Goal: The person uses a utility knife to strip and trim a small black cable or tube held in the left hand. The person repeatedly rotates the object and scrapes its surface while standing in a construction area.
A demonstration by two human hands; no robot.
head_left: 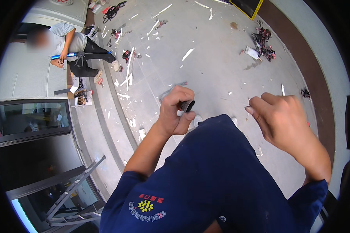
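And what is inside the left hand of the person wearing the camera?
The left hand grips a dark, tubular thing; one end shows. The hand covers most of the rest, so its full shape cannot be seen.

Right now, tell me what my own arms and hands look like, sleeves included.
Your left hand and right hand are bare and ungloved. Both forearms are bare below short navy sleeves. The matching shirt carries a yellow emblem beside red and white lettering.
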